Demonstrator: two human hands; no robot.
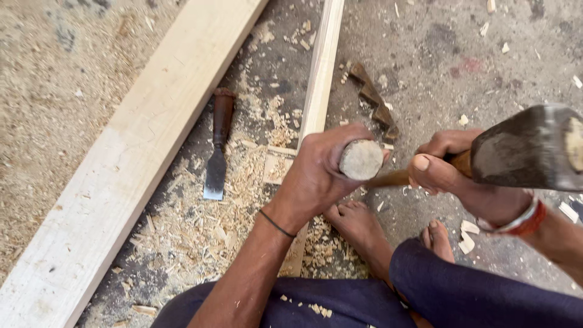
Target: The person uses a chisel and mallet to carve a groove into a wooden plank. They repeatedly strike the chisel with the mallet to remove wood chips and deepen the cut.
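Far left: wide pale plank (121,158), planed smooth with square edges, runs diagonally across gritty concrete floor (486,54). Sawdust is packed along its left side.

Just right of it: spare chisel (217,146) lies flat on the floor. It has a dark turned wood handle and a flat grey steel blade, tip toward the camera. Nobody is touching it. Curly pale shavings (200,225) are heaped around it.

Centre: narrow wood strip (322,67), same pale timber, runs up out of frame. Its lower part passes under the left hand and the foot (358,228) that rests on or beside it. A small square offcut (278,165) sits just beside the strip.

Left hand (319,173): fingers wrapped tight round a chisel handle (361,160). The handle is round and its butt end faces the camera, grey and mushroomed. Blade is hidden below the hand, so contact with the strip can't be confirmed. There's a thin black band on the wrist.

Behind the hands: dark notched wooden piece (375,103) with a stepped profile, lying on the floor.

Right hand (443,167): closed round the orange-brown wooden shaft of a hammer (528,149), thumb laid along the top. The head is a blocky dark steel shape with a worn face, raised up and right of the chisel butt, clear of it. Red and white bangles are on the wrist.

Bottom: dark blue cloth over the knees, flecked with chips.
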